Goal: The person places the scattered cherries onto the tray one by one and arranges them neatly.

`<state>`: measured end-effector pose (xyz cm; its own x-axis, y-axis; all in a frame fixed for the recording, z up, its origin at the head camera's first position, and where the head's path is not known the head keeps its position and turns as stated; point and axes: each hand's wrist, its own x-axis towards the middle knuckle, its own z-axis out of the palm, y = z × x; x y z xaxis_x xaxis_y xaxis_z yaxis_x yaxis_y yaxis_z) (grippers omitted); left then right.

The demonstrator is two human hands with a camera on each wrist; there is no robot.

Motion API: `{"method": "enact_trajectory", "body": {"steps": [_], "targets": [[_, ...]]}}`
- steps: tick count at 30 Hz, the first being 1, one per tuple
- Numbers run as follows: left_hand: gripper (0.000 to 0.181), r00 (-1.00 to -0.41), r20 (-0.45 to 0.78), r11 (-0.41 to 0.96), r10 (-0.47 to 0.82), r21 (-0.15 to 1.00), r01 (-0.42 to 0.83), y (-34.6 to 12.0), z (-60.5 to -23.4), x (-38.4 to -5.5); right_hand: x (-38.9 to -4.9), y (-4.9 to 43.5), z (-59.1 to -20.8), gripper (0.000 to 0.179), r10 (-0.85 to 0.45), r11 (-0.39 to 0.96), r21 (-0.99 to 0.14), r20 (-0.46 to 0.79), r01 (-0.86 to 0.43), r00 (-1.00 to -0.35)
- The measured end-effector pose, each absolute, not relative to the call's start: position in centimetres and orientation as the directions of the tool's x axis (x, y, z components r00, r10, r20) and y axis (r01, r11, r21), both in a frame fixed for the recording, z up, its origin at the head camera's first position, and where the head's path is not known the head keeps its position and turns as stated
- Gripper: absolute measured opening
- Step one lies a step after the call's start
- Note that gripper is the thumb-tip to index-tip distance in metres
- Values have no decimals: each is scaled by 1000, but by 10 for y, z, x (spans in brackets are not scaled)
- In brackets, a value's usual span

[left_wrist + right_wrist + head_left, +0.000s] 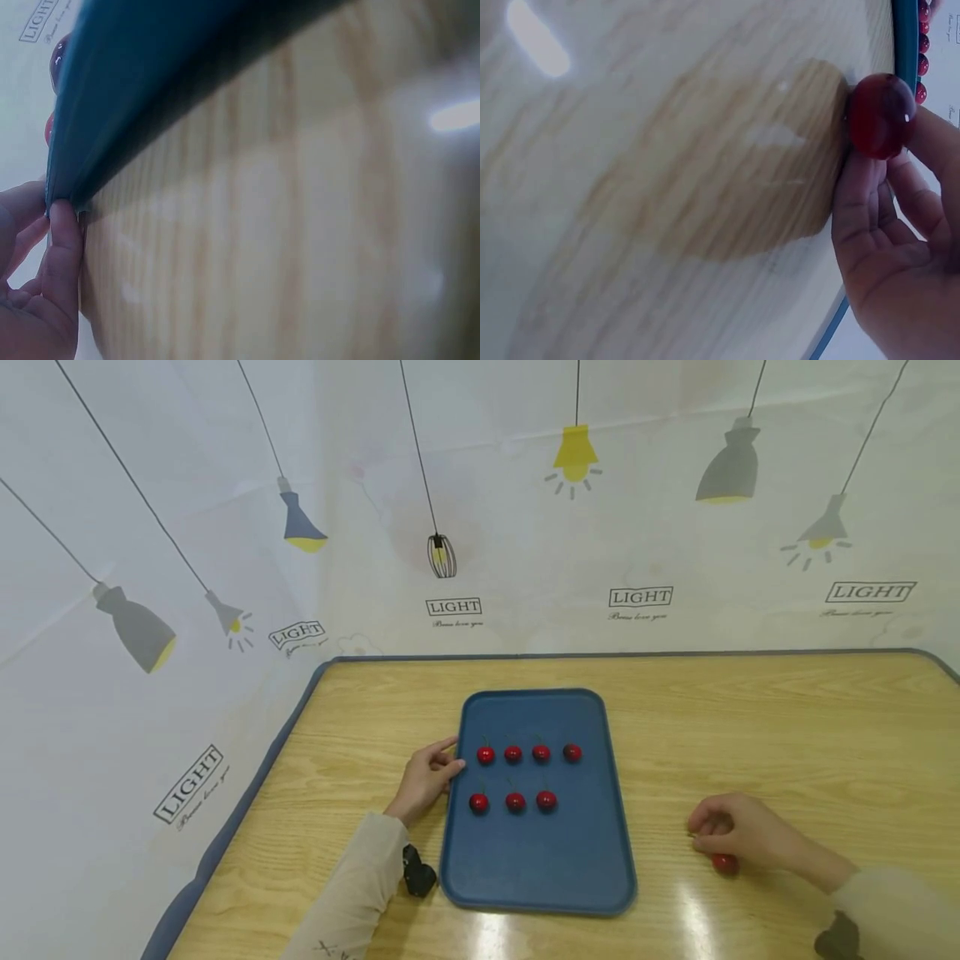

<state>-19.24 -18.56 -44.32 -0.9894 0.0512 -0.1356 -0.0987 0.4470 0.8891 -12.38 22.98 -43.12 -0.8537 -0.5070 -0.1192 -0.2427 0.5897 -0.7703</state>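
**Loose cherry under the right hand, beside the tray**

A single red cherry (pixel 723 862) lies on the wooden bench (pixel 787 727), well to the right of the blue tray (pixel 543 868). The right hand (pixel 738 832) is curled over it, and in the right wrist view its fingers (pixel 859 202) pinch the cherry (pixel 880 115) against the bench surface.

The tray sits in the middle of the bench and carries seven more cherries (pixel 513 754) in two rows: four in the far row, three in the near row (pixel 515 802).

The left hand (pixel 427 777) rests at the tray's left edge. In the left wrist view its fingers (pixel 64 247) lie straight and press against the tray's rim (pixel 112 142), clasping nothing.

Behind the bench hangs a white backdrop (pixel 525 527) printed with lamps and the word LIGHT.
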Motion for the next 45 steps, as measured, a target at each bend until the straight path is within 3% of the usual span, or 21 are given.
{"method": "enact_trajectory", "body": {"steps": [20,45], "targets": [[45,-989,-137,457,59,884,-95,-186,-442,-192,-138,217,-427,15,-512,595,-746,-67,-298,-856],[45,-989,-137,457,58,885,-95,-186,-439,-191,-158,195,-398,28,-471,407,-903,-76,-140,-879]]}}
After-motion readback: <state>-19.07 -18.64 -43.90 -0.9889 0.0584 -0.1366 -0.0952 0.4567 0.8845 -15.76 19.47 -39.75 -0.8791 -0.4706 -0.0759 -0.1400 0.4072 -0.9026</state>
